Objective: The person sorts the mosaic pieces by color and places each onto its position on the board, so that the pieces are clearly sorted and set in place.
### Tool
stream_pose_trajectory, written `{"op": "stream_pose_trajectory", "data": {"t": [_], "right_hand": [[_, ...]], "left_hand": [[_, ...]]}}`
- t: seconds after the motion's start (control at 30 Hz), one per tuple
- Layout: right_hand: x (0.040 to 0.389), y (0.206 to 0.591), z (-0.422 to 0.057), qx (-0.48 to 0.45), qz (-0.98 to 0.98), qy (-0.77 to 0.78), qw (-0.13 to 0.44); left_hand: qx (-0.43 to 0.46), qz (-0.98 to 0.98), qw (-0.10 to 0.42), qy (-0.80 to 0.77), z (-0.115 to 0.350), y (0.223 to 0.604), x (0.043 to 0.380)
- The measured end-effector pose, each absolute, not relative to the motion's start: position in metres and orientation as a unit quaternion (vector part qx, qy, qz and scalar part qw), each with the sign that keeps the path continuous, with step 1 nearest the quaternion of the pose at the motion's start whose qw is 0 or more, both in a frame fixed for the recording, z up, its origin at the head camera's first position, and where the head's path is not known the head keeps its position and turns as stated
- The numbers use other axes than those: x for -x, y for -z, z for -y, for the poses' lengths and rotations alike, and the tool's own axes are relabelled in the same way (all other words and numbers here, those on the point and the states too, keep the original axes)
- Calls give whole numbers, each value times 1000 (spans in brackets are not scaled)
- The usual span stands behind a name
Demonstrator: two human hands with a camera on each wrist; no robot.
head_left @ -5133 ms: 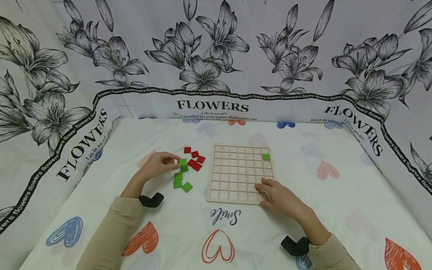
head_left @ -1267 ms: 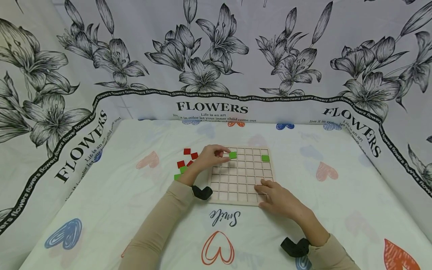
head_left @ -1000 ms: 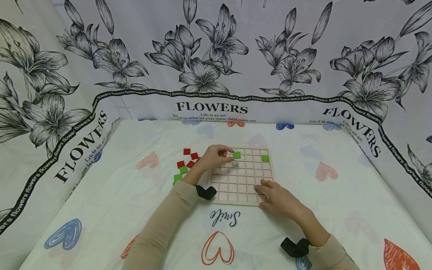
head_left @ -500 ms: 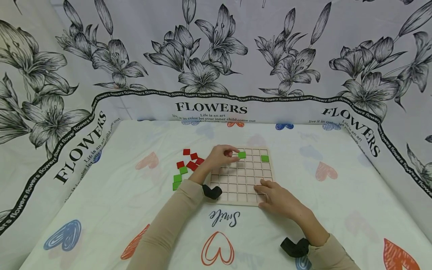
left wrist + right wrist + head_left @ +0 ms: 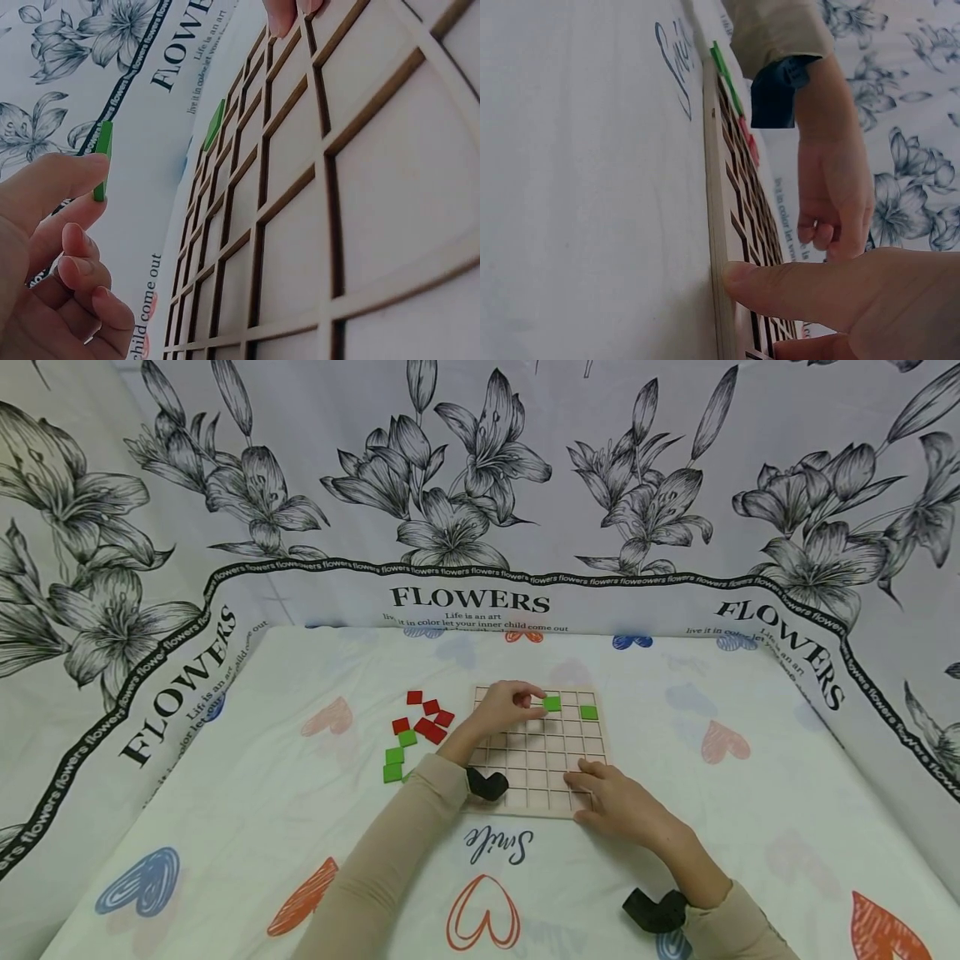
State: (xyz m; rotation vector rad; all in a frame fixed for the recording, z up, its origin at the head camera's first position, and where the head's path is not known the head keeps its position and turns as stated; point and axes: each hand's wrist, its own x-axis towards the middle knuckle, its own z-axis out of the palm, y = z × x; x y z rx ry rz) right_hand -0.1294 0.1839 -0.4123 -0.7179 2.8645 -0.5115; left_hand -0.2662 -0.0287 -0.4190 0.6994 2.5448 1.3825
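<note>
In the head view I saw the left hand [image 5: 504,705] pinching a green tile [image 5: 552,703] between thumb and finger, above the upper rows of the wooden grid board [image 5: 517,760]. The right hand [image 5: 621,802], its fingers loosely spread, rested on the board's lower right corner. Compared with half a second earlier, the pinched tile had travelled farther right across the grid, nearer a second green tile [image 5: 589,712] in the rightmost column; the right hand had stayed put. The held tile looked square and bright green. Loose green tiles [image 5: 394,755] and red tiles [image 5: 435,735] lay on the table [image 5: 247,810], left of the board.

My left wrist view gave me the pinch up close: two fingertips on the tile, which showed thin and nearly edge-on, apart from the board, with the remaining fingers curled inward.

In the right wrist view, the right thumb [image 5: 780,289] rested against the board's side edge. The left hand hung beyond it; its tile was hidden from me there.
</note>
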Motion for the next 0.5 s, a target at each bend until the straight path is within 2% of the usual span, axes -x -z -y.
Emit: {"op": "stream_pose_trajectory", "data": {"t": [0.5], "right_hand": [[129, 412, -183, 239, -954, 167, 72]], "left_hand": [[-226, -854, 87, -461, 16, 426, 269]]}}
